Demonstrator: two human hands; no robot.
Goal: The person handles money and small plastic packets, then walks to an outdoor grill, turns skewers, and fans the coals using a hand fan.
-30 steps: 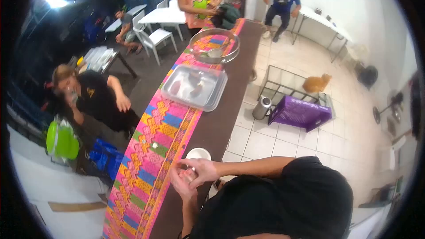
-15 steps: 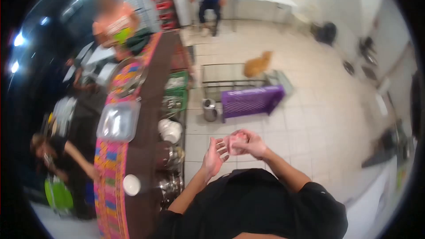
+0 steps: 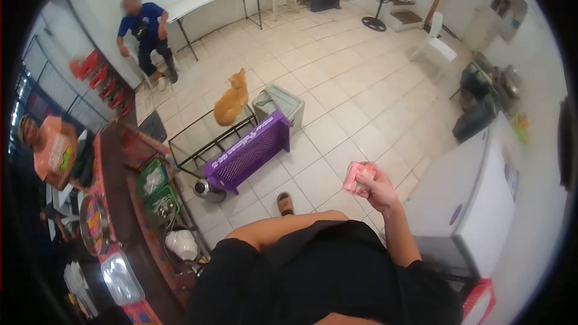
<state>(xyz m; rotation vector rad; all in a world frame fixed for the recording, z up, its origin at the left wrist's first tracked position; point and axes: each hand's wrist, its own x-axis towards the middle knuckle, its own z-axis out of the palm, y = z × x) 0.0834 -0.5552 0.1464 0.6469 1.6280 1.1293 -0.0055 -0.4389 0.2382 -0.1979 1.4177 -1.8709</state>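
Over pale tiled floor (image 3: pixel 337 135), apart from purple crate (image 3: pixel 250 151): pinching pink packet (image 3: pixel 354 179) in right hand (image 3: pixel 380 191). Cannot tell left hand's state; out of sight. Apparently at handling step; next calls for steady pinch.

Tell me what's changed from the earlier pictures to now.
The view turned right. The small pink packet moved away from the long brown counter, over the pale tiled floor, now in the right-hand grip alone; the left-hand grip, earlier at the packet, is out of sight. The orange cat and purple plastic crate stayed put.
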